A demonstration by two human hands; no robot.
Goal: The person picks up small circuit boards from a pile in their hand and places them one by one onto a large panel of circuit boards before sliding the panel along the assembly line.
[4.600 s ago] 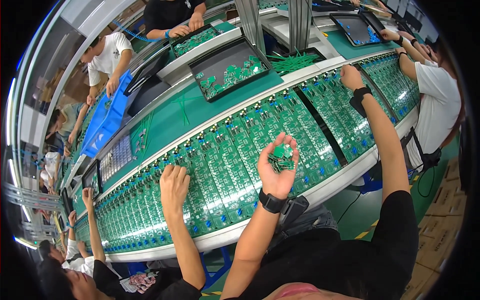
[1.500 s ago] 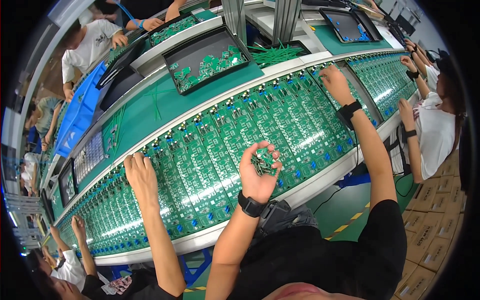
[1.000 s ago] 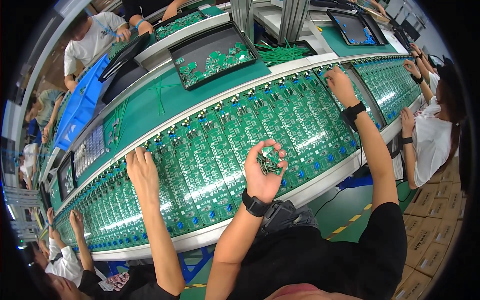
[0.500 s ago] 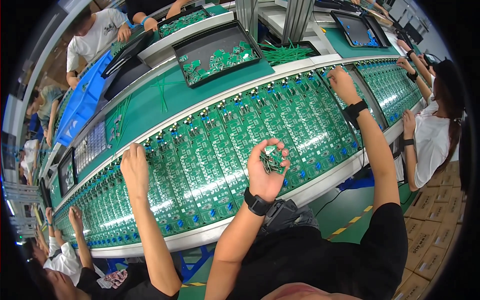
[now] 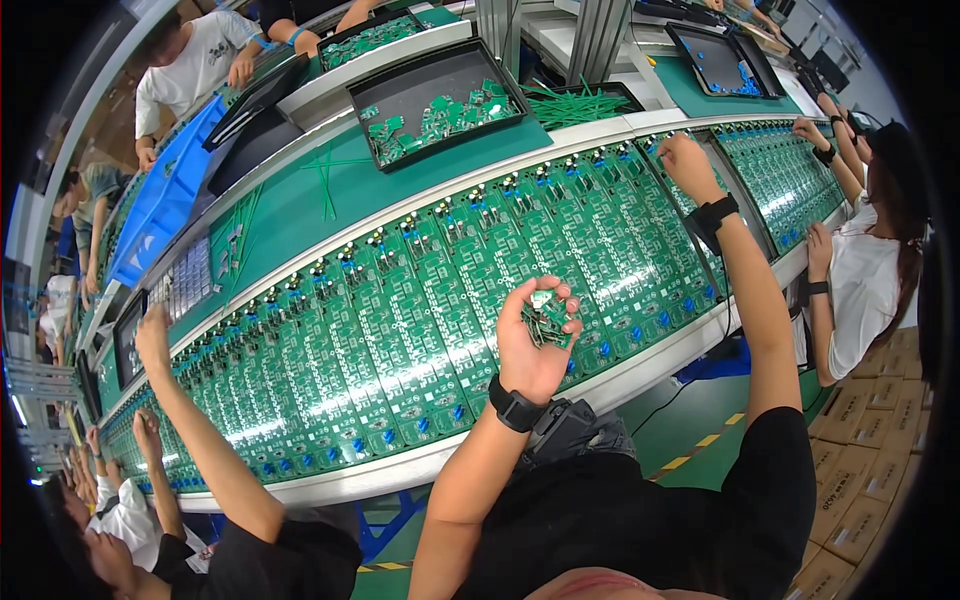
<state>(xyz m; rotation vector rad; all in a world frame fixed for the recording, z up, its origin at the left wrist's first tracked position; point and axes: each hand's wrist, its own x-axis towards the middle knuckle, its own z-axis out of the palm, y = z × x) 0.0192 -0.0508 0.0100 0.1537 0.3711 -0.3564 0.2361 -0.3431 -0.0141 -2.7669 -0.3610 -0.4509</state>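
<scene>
My left hand (image 5: 532,345) is palm up over the middle of the line, its fingers curled round a small heap of little green circuit boards (image 5: 548,318) with pins. Below it lies a long row of large green circuit boards (image 5: 440,330), side by side, with blue parts along the near edge and black, white and blue parts along the far edge. Farther right, my right hand (image 5: 688,165) is closed in a pinch just over the far edge of the boards, close to a gap in the row. Whatever its fingertips hold is hidden.
Beyond the line, a black tray (image 5: 430,75) contains several small green boards. Beside it are green strips (image 5: 580,105) in a bin, and a blue bin (image 5: 165,205) stands left. A co-worker's forearm (image 5: 205,430) reaches in at left; another person (image 5: 870,260) sits right. Cartons (image 5: 860,470) are stacked lower right.
The co-worker's hand at left has moved away leftward from the far edge of the boards, toward the components tray. My own hands have hardly moved.
</scene>
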